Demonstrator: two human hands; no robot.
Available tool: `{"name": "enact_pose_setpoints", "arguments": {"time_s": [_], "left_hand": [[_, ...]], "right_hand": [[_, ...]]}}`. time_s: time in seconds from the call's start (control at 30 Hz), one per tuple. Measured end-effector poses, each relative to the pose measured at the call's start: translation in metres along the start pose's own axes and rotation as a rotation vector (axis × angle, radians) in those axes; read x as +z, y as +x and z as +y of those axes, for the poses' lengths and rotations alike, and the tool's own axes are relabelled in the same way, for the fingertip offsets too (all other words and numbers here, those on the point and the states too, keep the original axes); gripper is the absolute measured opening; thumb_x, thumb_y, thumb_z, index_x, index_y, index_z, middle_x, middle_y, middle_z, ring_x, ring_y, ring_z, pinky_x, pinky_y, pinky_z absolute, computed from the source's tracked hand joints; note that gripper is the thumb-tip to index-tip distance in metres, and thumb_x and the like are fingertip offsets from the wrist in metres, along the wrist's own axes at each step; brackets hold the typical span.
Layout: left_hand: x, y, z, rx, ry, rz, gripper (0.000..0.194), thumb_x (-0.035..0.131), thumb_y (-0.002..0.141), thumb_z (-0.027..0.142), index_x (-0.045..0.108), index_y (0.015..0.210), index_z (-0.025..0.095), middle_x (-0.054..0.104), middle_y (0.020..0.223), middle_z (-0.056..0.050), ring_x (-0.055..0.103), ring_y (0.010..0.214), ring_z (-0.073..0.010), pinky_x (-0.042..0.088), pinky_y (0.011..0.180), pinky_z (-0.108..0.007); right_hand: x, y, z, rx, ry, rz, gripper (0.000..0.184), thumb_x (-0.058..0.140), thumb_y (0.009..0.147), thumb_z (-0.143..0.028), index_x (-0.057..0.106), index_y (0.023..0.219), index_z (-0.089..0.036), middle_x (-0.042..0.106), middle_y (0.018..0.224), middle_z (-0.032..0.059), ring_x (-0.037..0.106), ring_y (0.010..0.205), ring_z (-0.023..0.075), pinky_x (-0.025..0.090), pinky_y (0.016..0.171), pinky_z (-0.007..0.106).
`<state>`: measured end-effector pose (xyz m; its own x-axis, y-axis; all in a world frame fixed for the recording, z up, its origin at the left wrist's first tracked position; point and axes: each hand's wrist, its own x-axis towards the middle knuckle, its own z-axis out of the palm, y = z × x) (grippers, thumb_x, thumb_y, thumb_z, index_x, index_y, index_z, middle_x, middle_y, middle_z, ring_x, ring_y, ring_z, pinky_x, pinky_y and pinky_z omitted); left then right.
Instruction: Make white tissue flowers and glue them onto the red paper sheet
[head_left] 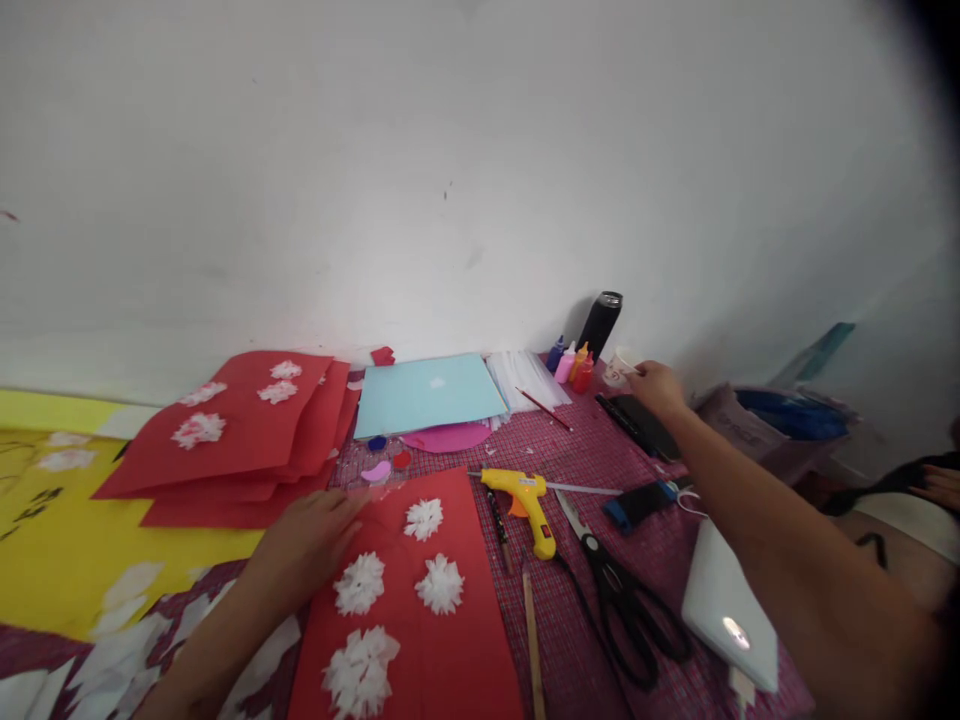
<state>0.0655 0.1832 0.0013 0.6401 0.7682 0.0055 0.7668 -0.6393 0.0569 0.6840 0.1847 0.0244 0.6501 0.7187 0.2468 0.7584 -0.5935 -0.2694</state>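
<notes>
My left hand (319, 530) lies flat at the upper left edge of a red paper sheet (405, 630), its fingers stretched out. Several white tissue-paper flowers (425, 519) sit on that sheet. Reaching far to the right, my right hand (660, 388) pinches the rim of a small white paper cup (617, 368), which leans a little on the table. Small paint bottles (575, 364) stand just left of the cup, in front of a black tumbler (600, 320). Between my arms lie a yellow hot glue gun (525, 500) and black-handled scissors (630, 600).
Red sheets with pinkish flowers (225, 430) are stacked at the left, over yellow paper (187, 560). Light blue paper (427, 395) lies by the wall. A white power bank (727, 600) is under my right forearm. Part of another person (900, 540) shows at far right.
</notes>
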Motion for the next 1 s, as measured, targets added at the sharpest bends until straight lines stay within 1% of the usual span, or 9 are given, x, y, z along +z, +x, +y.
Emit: {"name": "enact_pose_setpoints", "arguments": {"time_s": [0.17, 0.27, 0.33, 0.43, 0.53, 0.63, 0.8, 0.9, 1.0], "left_hand": [[-0.003, -0.004, 0.004, 0.015, -0.013, 0.018, 0.030, 0.044, 0.097, 0.026, 0.065, 0.119, 0.022, 0.068, 0.108, -0.010, 0.062, 0.104, -0.0258, 0.048, 0.094, -0.040], [-0.007, -0.005, 0.007, 0.027, -0.034, 0.001, 0.028, 0.047, 0.096, 0.024, 0.065, 0.118, 0.022, 0.068, 0.107, -0.010, 0.061, 0.107, -0.0261, 0.047, 0.096, -0.041], [-0.010, -0.005, 0.009, 0.018, -0.029, 0.005, 0.029, 0.046, 0.096, 0.023, 0.064, 0.118, 0.021, 0.067, 0.107, -0.011, 0.061, 0.106, -0.0268, 0.047, 0.095, -0.041], [-0.011, -0.008, 0.011, 0.028, -0.029, 0.030, 0.027, 0.047, 0.096, 0.023, 0.064, 0.116, 0.020, 0.065, 0.109, -0.011, 0.060, 0.106, -0.0263, 0.047, 0.094, -0.040], [-0.010, -0.011, 0.014, 0.063, -0.043, 0.073, 0.026, 0.049, 0.095, 0.022, 0.063, 0.117, 0.021, 0.063, 0.119, -0.010, 0.058, 0.111, -0.0253, 0.046, 0.098, -0.039], [-0.008, -0.014, 0.016, 0.126, -0.046, 0.098, 0.026, 0.051, 0.094, 0.019, 0.064, 0.116, 0.020, 0.060, 0.129, -0.010, 0.056, 0.117, -0.0241, 0.043, 0.103, -0.039], [-0.005, -0.016, 0.018, 0.164, -0.027, 0.087, 0.019, 0.050, 0.094, 0.016, 0.068, 0.102, 0.017, 0.065, 0.121, -0.010, 0.059, 0.114, -0.0249, 0.046, 0.100, -0.039], [-0.003, -0.019, 0.018, 0.176, -0.029, 0.102, 0.019, 0.050, 0.095, 0.017, 0.068, 0.101, 0.017, 0.066, 0.119, -0.010, 0.059, 0.115, -0.0253, 0.048, 0.099, -0.039], [-0.002, -0.022, 0.018, 0.188, -0.042, 0.110, 0.021, 0.050, 0.094, 0.015, 0.068, 0.104, 0.017, 0.066, 0.120, -0.011, 0.058, 0.119, -0.0259, 0.048, 0.099, -0.040]], "right_hand": [[-0.045, -0.015, -0.002, -0.060, -0.033, 0.033, 0.033, 0.061, 0.092, -0.037, 0.075, 0.106, -0.010, 0.074, 0.107, 0.0234, 0.063, 0.085, 0.0252, 0.037, 0.069, 0.036], [-0.070, -0.032, -0.013, -0.137, -0.029, 0.065, 0.027, 0.067, 0.089, -0.038, 0.075, 0.103, -0.016, 0.075, 0.103, 0.0193, 0.062, 0.079, 0.0239, 0.038, 0.067, 0.035], [-0.082, -0.052, -0.031, -0.237, -0.011, 0.070, 0.023, 0.069, 0.089, -0.039, 0.074, 0.099, -0.019, 0.076, 0.096, 0.0166, 0.063, 0.075, 0.0237, 0.038, 0.065, 0.034], [-0.092, -0.090, -0.071, -0.391, 0.021, -0.021, 0.019, 0.069, 0.089, -0.038, 0.073, 0.092, -0.019, 0.074, 0.085, 0.0128, 0.063, 0.070, 0.0228, 0.039, 0.064, 0.033], [-0.085, -0.128, -0.119, -0.688, 0.139, -0.177, 0.022, 0.060, 0.094, -0.038, 0.070, 0.088, -0.020, 0.074, 0.083, 0.0077, 0.064, 0.071, 0.0202, 0.042, 0.066, 0.030], [-0.064, -0.155, -0.163, -0.868, 0.184, -0.251, 0.027, 0.054, 0.095, -0.040, 0.070, 0.090, -0.019, 0.072, 0.080, 0.0055, 0.064, 0.072, 0.0191, 0.042, 0.065, 0.028], [-0.030, -0.177, -0.217, -1.084, -0.014, -0.280, 0.026, 0.050, 0.097, -0.033, 0.071, 0.097, -0.017, 0.074, 0.093, 0.0085, 0.067, 0.085, 0.0210, 0.042, 0.075, 0.028], [-0.024, -0.184, -0.238, -1.136, -0.117, -0.309, 0.025, 0.049, 0.097, -0.031, 0.071, 0.099, -0.018, 0.074, 0.098, 0.0090, 0.067, 0.090, 0.0218, 0.041, 0.074, 0.027], [-0.026, -0.189, -0.252, -1.174, -0.199, -0.312, 0.027, 0.047, 0.098, -0.032, 0.070, 0.098, -0.019, 0.073, 0.099, 0.0089, 0.068, 0.088, 0.0220, 0.040, 0.070, 0.027]]}}
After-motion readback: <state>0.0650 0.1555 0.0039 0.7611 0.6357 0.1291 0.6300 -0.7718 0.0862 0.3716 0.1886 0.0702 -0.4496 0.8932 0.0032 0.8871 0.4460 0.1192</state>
